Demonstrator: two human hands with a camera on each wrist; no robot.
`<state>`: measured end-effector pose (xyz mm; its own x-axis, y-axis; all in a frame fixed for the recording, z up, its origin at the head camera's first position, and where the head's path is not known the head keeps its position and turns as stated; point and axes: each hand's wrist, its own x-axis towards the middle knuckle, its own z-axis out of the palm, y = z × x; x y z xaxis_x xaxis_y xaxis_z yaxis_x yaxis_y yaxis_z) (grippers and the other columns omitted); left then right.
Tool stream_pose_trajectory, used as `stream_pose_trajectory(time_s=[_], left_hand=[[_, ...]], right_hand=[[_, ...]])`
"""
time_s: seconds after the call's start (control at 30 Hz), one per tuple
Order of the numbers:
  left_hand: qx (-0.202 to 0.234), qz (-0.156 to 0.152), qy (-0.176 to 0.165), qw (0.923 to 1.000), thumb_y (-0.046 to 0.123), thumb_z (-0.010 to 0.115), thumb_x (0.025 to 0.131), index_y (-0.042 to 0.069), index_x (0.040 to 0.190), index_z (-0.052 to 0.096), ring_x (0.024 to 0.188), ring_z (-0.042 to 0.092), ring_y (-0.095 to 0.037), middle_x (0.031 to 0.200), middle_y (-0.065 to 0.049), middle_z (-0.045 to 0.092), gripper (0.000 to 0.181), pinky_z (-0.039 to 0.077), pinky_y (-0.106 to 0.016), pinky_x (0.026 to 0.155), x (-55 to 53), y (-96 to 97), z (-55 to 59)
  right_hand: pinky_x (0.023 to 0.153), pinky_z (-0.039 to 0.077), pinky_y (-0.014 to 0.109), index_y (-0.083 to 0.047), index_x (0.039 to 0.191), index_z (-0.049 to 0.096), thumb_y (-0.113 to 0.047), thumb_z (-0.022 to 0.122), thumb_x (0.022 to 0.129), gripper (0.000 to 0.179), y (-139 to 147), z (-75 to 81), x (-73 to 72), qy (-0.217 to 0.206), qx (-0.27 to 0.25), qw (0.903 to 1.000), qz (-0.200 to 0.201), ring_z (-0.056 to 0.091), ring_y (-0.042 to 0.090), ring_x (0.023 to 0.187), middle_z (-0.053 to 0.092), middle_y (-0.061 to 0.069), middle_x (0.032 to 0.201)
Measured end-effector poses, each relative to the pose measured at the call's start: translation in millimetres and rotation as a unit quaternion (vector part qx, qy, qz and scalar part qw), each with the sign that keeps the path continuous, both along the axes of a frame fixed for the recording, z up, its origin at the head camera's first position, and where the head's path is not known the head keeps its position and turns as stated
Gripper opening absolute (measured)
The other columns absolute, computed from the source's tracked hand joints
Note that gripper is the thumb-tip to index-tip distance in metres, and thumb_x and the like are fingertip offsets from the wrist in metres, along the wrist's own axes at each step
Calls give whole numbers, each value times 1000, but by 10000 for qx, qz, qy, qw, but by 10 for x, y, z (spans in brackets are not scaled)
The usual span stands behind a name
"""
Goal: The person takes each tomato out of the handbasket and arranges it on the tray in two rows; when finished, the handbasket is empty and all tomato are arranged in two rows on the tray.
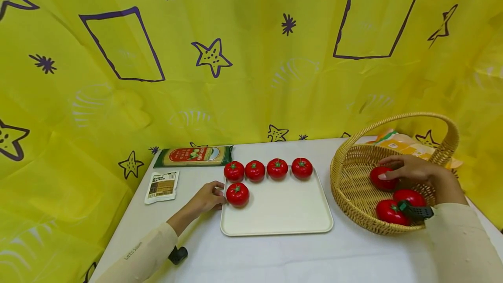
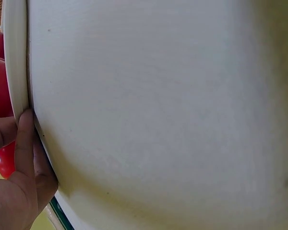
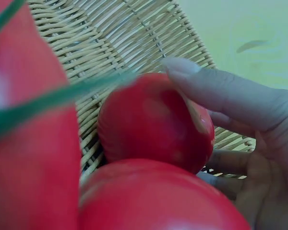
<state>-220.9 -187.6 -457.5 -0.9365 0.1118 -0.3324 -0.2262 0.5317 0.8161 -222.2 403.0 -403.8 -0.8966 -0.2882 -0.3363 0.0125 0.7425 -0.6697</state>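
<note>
Inside the wicker basket, my right hand grips a red tomato; in the right wrist view the thumb lies over this tomato and the fingers curl round its far side. Two more tomatoes sit nearer me in the basket, partly hidden by the wrist strap. On the left, my left hand pinches the rim of a cream tray, as the left wrist view shows at the tray edge. Several tomatoes stand in a row along the tray's back edge, and one tomato sits in front at the left.
A green and gold packet lies behind the tray at the left, with a small white and brown pouch in front of it. An orange bag is behind the basket, whose tall handle arches overhead. A yellow curtain backs the white table.
</note>
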Motion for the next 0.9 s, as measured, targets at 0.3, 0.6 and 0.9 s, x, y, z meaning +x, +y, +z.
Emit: stream_pose_trajectory(time_s=[0.3, 0.6, 0.9], left_hand=[[-25, -56, 87, 9999, -3, 69, 86, -4, 129, 54, 77, 59, -19, 94, -12, 57, 45, 61, -29, 67, 5, 1, -1], [11, -17, -10, 10000, -3, 69, 87, -3, 130, 54, 76, 59, -19, 95, -11, 57, 46, 61, -29, 67, -3, 4, 1], [-7, -7, 9, 10000, -3, 69, 86, -3, 129, 54, 76, 59, -19, 94, -11, 57, 46, 61, -28, 66, -8, -5, -24]], right_hand=[[86, 58, 40, 13, 145, 37, -28, 70, 95, 72, 13, -18, -26, -333, -199, 9992, -6, 60, 38, 113, 47, 41, 133], [84, 58, 38, 12, 144, 40, -26, 70, 94, 70, 15, -7, -39, -362, -128, 9993, 45, 62, 32, 108, 55, 33, 128], [82, 59, 34, 13, 142, 43, -25, 71, 93, 68, -6, 6, -34, -331, -325, 9989, 38, 65, 25, 103, 61, 25, 124]])
